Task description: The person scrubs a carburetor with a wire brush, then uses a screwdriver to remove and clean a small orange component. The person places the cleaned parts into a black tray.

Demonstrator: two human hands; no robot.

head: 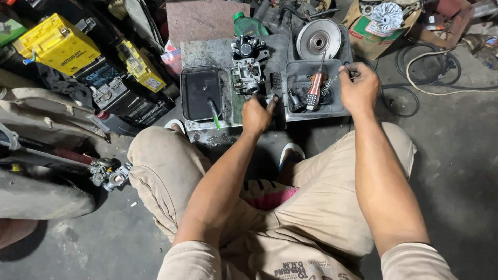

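Left hand [257, 115] has its fingers pinched tight round a small metal part [270, 98], right at the front edge of the grimy metal worktop [207, 52]. Can't make out what the part is, too small and half covered. Right hand [358, 89] has its fingers curled shut on something thin and dark at the right rim of the grey parts tray [340, 109]; can't tell what that is either.

Just above the left hand sits a carburetor body [246, 76], with a second dark casting [248, 48] behind it. Inside the tray there's a red-handled screwdriver [315, 89] lying lengthwise and a spring [328, 84] beside it. A round pulley disc [318, 39] sits behind the tray. Left of the carburetor is a black rectangular pan [199, 93] with a green-handled tool [214, 114] poking over its front edge. Yellow batteries [57, 44] are stacked off to the left on the floor.
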